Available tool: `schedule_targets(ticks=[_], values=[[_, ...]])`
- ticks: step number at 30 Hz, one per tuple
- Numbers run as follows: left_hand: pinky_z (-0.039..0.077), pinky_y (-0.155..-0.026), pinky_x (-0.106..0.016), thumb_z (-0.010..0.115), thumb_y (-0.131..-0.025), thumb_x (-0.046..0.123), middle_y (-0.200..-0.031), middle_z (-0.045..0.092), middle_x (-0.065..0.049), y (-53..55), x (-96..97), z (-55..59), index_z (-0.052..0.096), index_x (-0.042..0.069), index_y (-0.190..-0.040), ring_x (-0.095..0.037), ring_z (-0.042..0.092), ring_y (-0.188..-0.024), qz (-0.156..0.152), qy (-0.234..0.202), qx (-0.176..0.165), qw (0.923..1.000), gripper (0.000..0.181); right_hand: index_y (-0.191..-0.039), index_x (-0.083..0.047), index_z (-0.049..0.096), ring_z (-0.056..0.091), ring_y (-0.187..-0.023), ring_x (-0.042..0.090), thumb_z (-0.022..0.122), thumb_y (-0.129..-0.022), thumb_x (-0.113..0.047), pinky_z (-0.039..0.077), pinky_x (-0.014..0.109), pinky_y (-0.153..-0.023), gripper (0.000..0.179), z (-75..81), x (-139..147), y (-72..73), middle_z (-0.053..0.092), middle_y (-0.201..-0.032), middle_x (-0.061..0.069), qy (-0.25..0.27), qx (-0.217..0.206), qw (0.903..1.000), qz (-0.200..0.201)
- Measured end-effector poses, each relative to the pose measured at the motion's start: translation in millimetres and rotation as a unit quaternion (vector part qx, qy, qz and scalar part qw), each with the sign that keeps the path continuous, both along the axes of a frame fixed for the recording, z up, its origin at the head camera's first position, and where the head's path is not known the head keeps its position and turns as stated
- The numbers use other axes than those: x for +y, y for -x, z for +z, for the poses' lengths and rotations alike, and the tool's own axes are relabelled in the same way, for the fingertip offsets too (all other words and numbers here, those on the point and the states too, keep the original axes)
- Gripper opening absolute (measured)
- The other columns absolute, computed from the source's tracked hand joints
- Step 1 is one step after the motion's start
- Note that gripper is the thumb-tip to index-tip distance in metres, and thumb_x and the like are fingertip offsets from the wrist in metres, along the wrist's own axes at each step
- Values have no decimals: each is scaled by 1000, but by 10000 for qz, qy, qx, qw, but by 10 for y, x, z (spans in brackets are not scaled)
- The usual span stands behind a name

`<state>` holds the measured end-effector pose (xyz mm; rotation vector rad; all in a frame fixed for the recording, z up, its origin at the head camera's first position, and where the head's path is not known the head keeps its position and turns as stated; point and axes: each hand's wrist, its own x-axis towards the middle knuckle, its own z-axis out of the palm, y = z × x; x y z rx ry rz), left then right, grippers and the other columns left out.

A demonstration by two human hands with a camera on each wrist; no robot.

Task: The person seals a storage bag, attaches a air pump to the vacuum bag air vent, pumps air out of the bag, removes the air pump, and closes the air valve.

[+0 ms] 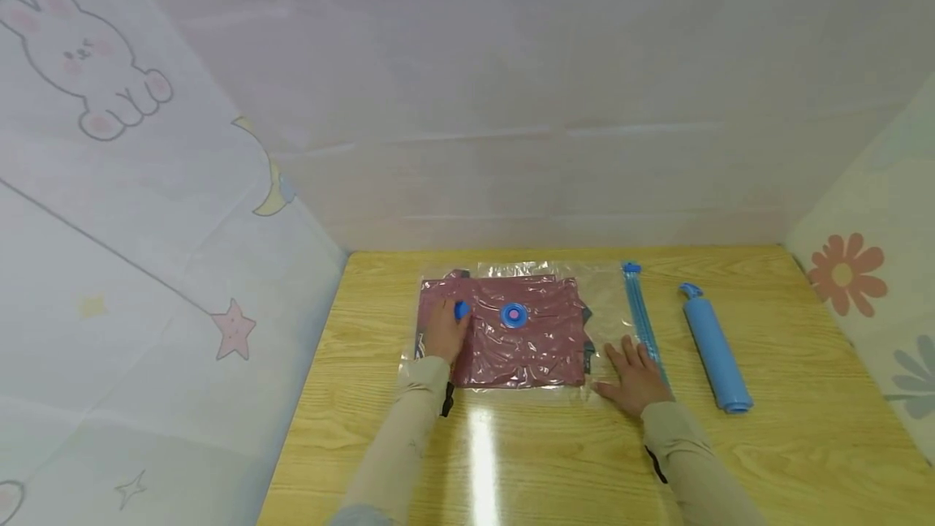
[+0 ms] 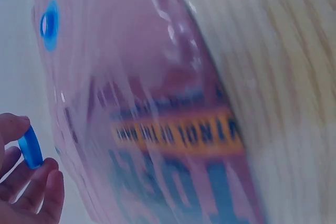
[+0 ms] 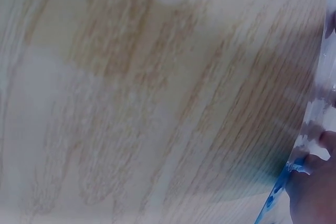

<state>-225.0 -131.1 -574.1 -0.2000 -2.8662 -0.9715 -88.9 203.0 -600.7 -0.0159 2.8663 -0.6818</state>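
Observation:
A clear vacuum storage bag (image 1: 612,299) lies flat on the table with a folded mauve garment (image 1: 540,355) inside. Printed lettering on the garment shows through the plastic in the left wrist view. Near the bag's middle sits a round blue valve (image 1: 514,315), its centre pinkish. Over the bag's left part, my left hand (image 1: 444,333) pinches a blue valve cap (image 2: 30,147) between thumb and fingers. My right hand (image 1: 637,380) rests with fingers spread on the bag's right end, beside the blue zip seal (image 1: 639,311).
A blue hand pump (image 1: 716,354) lies on the wooden table (image 1: 803,428) to the right of the bag. A blue slider clip (image 1: 631,267) is at the far end of the seal. Printed cloth walls (image 1: 467,144) stand behind the table and at both sides.

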Motion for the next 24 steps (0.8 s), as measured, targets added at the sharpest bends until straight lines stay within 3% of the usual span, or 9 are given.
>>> schedule_targets(ticks=[6,13,24], values=[[51,-97,-44,67,-90,15,-117,59,-15,-63,325,-25,57,-1,-120,-32,61,-108,-398,-101,-243,9989,35,-147,1,34,11,-138,59,65,-86,-48,15,71,-110,84,-48,25,12,14,-153,37,26,20,10000,-41],[48,-101,-42,66,-91,15,-118,56,-16,-115,544,-102,55,-1,-120,-30,58,-111,-434,-163,-509,9976,34,-147,0,34,9,-140,58,65,-85,-49,14,71,-110,85,-80,15,11,13,-154,35,138,-4,9999,-100],[49,-96,-44,67,-89,10,-116,64,-14,-145,724,-232,58,4,-119,-31,58,-109,-352,-331,-98,9988,31,-148,-1,34,9,-141,56,64,-86,-50,13,72,-110,85,-68,20,-14,13,-155,34,204,35,9996,-168]])
